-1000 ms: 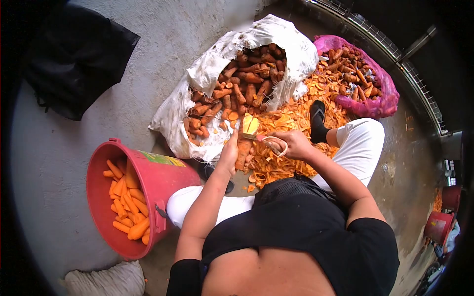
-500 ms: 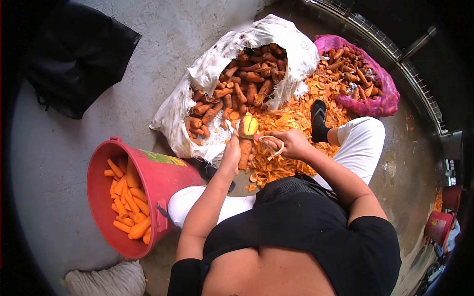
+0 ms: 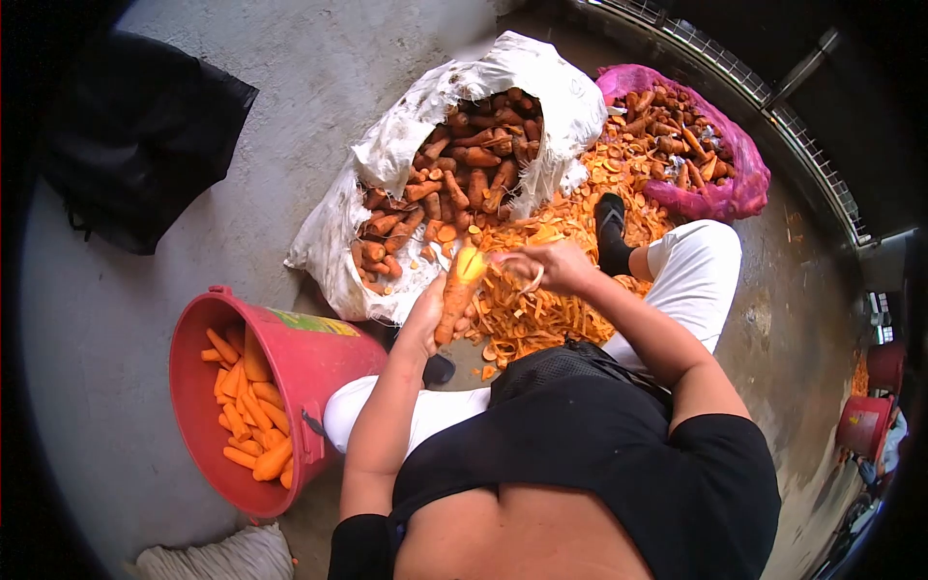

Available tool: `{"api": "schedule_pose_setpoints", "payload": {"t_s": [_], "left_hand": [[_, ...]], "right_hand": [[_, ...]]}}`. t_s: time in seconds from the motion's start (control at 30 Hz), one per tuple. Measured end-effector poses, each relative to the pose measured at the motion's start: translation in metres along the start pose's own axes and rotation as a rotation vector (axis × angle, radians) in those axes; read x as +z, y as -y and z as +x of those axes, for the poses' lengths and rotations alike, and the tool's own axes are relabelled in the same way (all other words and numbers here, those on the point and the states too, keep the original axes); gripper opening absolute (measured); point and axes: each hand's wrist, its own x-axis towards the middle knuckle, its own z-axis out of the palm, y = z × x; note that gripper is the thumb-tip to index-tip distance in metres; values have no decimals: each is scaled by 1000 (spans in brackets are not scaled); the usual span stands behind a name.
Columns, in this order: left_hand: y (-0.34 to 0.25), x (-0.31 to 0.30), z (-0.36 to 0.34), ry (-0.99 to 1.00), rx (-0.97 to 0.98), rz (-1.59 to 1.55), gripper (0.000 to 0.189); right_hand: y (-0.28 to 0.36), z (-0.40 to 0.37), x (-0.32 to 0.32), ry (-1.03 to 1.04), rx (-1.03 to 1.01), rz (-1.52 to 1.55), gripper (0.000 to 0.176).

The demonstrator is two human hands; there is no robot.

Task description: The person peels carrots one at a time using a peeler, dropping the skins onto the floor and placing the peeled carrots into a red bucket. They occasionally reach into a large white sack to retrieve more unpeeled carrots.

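My left hand [image 3: 425,314] is wrapped round the lower part of a thick carrot [image 3: 455,302], held tilted in front of me. The carrot's upper end is bared to yellow flesh, with a dark split in it; the lower part keeps its orange-brown skin. To the right of that end, my right hand [image 3: 561,266] is closed on a peeler [image 3: 534,281] with a pale, looped handle; its blade is blurred. Beneath both hands spreads a heap of orange peelings [image 3: 541,324]. Just beyond them, a torn white sack [image 3: 570,92] holds many unpeeled carrots [image 3: 476,159].
On my left stands a red bucket [image 3: 329,353] with peeled carrots [image 3: 256,406] inside. A pink mesh sack [image 3: 749,184] of carrot pieces lies at the far right. Black cloth or plastic [image 3: 145,135] lies upper left, a pale sack [image 3: 222,556] lower left. Red tubs [image 3: 863,425] stand far right.
Both hands and the carrot have shifted slightly left and down in view. The peeler has moved off the carrot's end to the right. The view itself has shifted a little.
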Motion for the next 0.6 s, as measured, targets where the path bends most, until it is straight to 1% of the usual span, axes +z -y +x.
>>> {"api": "schedule_pose_setpoints", "payload": {"t_s": [0.03,0.07,0.13,0.17,0.2,0.23,0.27,0.3,0.37,0.4,0.47,0.5,0.53,0.6], "left_hand": [[8,-9,0,-2,-23,171,54],[12,-3,-6,37,-48,161,53],[18,16,-13,112,-94,132,50],[19,16,-6,48,-104,128,50],[21,10,5,79,-146,28,50],[19,3,10,125,-133,-3,51],[16,-3,14,170,-119,-26,52],[14,-4,17,132,-101,-25,52],[13,-5,20,50,-72,-26,51],[14,-2,20,-15,-24,30,51],[14,8,23,-138,71,147,51],[21,-8,38,-185,110,263,53],[34,-20,54,-320,343,502,54],[51,-31,79,-591,825,970,55]], "right_hand": [[-15,4,-13,75,209,29,40],[-34,8,-29,148,420,62,41],[-72,6,-36,4,558,162,40],[-87,3,-28,-116,434,163,41],[-97,-2,-22,-236,308,159,42],[-80,-2,-31,-232,345,242,40],[-62,-4,-44,-137,438,326,44],[-54,-5,-39,-145,436,430,46],[-40,0,-34,12,579,544,51],[-9,-2,-42,44,591,735,53],[13,3,-25,78,412,603,67],[26,5,-16,63,403,686,66],[35,7,-3,28,442,850,65],[48,12,14,-66,684,1387,64]]}}
